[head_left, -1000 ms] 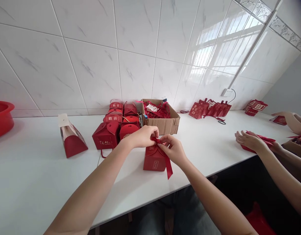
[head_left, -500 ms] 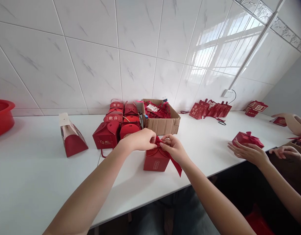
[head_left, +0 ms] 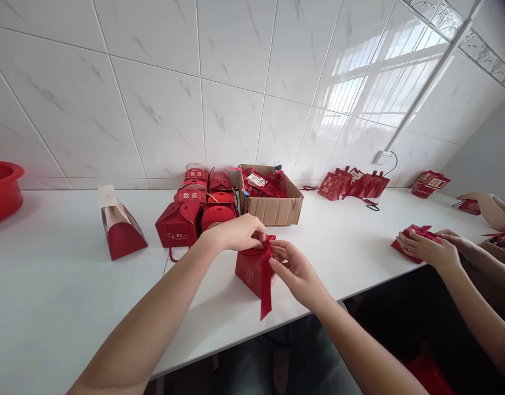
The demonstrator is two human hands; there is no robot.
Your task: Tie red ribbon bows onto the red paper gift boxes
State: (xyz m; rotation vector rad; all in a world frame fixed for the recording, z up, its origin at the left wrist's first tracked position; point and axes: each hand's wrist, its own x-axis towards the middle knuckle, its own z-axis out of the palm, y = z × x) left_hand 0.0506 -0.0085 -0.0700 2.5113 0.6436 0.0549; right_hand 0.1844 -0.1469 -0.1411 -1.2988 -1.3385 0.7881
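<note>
A small red gift box (head_left: 249, 274) stands on the white table in front of me, turned at an angle, with a red ribbon (head_left: 266, 285) knotted on its top. One ribbon tail hangs down over the near corner. My left hand (head_left: 247, 235) pinches the ribbon at the knot from the left; its fingertips are partly hidden. On the other side, my right hand (head_left: 295, 269) has thumb and fingers closed on the ribbon just below the knot.
Several red gift boxes (head_left: 179, 224) stand behind my left hand, near a cardboard box (head_left: 272, 211) of red ribbons and tags. A red-and-cream box (head_left: 124, 233) and a red basin (head_left: 4, 192) are leftward. At right, a co-worker's hands (head_left: 435, 249) hold another red box (head_left: 406, 249).
The gift box has turned, bringing a corner toward me, and the ribbon tail now hangs in front. My right hand moved slightly lower. The co-worker's hands have closed around their box.
</note>
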